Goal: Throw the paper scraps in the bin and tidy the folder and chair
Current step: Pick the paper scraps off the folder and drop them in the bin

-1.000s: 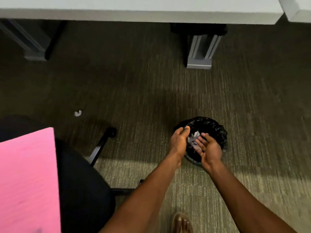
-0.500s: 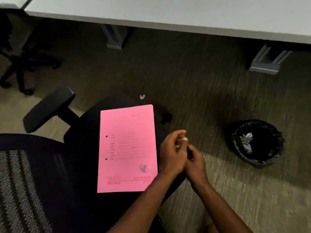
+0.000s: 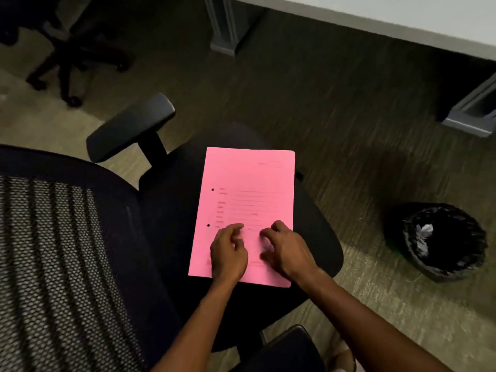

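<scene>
The pink folder (image 3: pixel 247 210) lies flat on the chair (image 3: pixel 171 226) seat, with the left hand (image 3: pixel 228 253) and right hand (image 3: pixel 288 251) curled over its lower half, each grip loose and holding nothing I can make out. Scraps (image 3: pixel 424 234) sit in the bin (image 3: pixel 442 242) (to the right, on the carpet). The folder step seems in hand; next calls for pinching its edge and lifting.

text: none legible | pink folder (image 3: pixel 247 200): printed form lines, too blurred to read

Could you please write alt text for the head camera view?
Both hands, left hand and right hand, curl over a pink folder lying on a black office chair; a lined bin holding paper scraps stands on the carpet.
</scene>
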